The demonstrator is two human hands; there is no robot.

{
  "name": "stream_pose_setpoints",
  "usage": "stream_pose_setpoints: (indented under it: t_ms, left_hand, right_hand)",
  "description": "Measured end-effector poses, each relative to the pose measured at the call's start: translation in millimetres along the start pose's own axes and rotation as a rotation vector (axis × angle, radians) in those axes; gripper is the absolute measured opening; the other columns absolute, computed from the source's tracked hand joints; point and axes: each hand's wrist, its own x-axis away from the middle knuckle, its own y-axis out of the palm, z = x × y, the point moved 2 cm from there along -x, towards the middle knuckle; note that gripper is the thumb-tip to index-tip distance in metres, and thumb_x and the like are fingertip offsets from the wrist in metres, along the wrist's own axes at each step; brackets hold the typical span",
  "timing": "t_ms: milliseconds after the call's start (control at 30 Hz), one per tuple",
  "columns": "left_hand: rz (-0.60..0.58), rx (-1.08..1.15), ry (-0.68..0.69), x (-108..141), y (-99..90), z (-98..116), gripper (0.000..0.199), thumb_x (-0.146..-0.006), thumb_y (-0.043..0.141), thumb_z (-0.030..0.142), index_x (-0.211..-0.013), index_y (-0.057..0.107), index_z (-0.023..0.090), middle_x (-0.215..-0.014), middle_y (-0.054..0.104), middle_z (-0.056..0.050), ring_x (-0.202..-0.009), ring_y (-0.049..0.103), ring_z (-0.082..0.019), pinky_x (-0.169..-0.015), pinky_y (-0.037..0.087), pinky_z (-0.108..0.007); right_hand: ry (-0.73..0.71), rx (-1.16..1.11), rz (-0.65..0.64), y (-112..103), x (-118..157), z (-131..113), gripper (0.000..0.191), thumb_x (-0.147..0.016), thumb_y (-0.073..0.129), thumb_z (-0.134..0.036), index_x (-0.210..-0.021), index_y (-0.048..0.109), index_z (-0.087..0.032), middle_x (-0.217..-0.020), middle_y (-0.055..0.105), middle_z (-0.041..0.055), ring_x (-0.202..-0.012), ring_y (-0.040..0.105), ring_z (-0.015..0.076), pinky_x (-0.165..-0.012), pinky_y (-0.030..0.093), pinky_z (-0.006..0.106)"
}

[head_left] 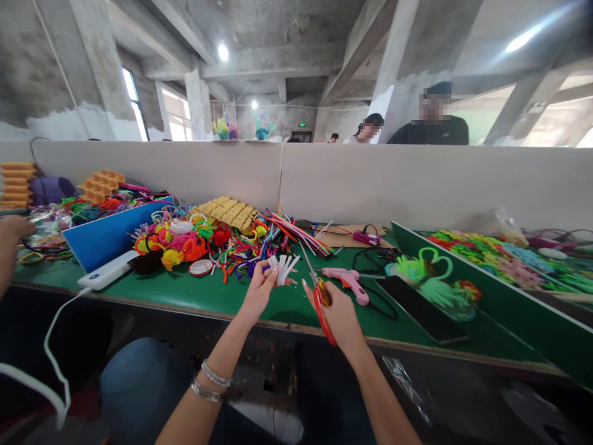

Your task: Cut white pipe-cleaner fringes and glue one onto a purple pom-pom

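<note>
Between the fingertips of my left hand [260, 287] is a small fan of white pipe cleaner pieces [283, 267], spread upward and to the right. My right hand [340, 315] is closed around red-handled scissors [320, 306], whose blades point up and left, apart from the white pieces. Just beyond my right hand a pink glue gun [348, 281] lies on the green tabletop [185, 295]. Behind my left hand sits a heap of loose coloured pipe cleaners [301, 232].
Colourful fuzzy pieces [185, 238] and a yellow egg tray [229, 212] lie behind left. A white power strip [109, 271] is by the blue divider [118, 232]. At right are a dark phone [419, 309], green pipe cleaner swans [435, 275] and a green divider [486, 306]. Another person's hand [16, 228] is far left.
</note>
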Motion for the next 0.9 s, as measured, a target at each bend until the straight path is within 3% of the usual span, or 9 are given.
stream_pose_setpoints:
  t_ms: [200, 300, 500, 767, 900]
  left_hand:
    - [-0.016, -0.012, 0.036, -2.5, -4.4, -0.7, 0.039, -0.068, 0.061, 0.036, -0.094, 0.039, 0.018, -0.081, 0.066, -0.005, -0.065, 0.064, -0.016, -0.072, 0.048, -0.034]
    - [0.001, -0.019, 0.05, -4.5, -7.2, -1.7, 0.041, -0.066, 0.063, 0.037, -0.093, 0.038, 0.018, -0.082, 0.066, -0.005, -0.064, 0.063, -0.016, -0.07, 0.048, -0.033]
    - [0.044, -0.079, 0.09, -8.6, -13.0, -4.6, 0.042, -0.065, 0.062, 0.038, -0.093, 0.038, 0.018, -0.083, 0.064, -0.004, -0.06, 0.062, -0.014, -0.063, 0.048, -0.029]
    - [0.067, -0.078, 0.06, -9.3, -14.8, -6.0, 0.038, -0.068, 0.061, 0.035, -0.094, 0.039, 0.018, -0.082, 0.063, -0.004, -0.057, 0.062, -0.013, -0.062, 0.049, -0.03]
    - [0.046, -0.064, 0.05, -7.3, -10.7, -3.2, 0.038, -0.068, 0.06, 0.035, -0.095, 0.041, 0.018, -0.086, 0.063, -0.005, -0.063, 0.063, -0.015, -0.064, 0.048, -0.029]
  right_hand:
    - [-0.038, 0.208, 0.175, -10.7, -3.0, 4.7, 0.042, -0.071, 0.044, -0.055, -0.092, 0.048, -0.02, -0.085, 0.057, 0.0057, -0.077, 0.053, 0.0195, -0.058, 0.037, 0.027]
    - [-0.123, 0.343, 0.256, -12.7, -5.3, 11.5, 0.044, -0.072, 0.043, -0.055, -0.092, 0.047, -0.016, -0.083, 0.055, 0.0088, -0.084, 0.05, 0.0227, -0.066, 0.037, 0.03]
    - [-0.092, 0.8, 0.338, -24.0, -7.2, 19.1, 0.03, -0.073, 0.047, -0.04, -0.087, 0.047, -0.013, -0.086, 0.053, 0.0112, -0.08, 0.046, 0.0245, -0.068, 0.03, 0.035]
    - [-0.082, 0.768, 0.366, -24.9, -10.3, 31.4, 0.034, -0.071, 0.049, -0.045, -0.086, 0.046, -0.015, -0.087, 0.053, 0.0104, -0.081, 0.046, 0.0248, -0.067, 0.032, 0.034]
    - [-0.133, 0.526, 0.387, -21.1, -12.5, 33.2, 0.041, -0.07, 0.049, -0.049, -0.089, 0.045, -0.013, -0.085, 0.053, 0.0109, -0.084, 0.047, 0.0234, -0.071, 0.037, 0.033]
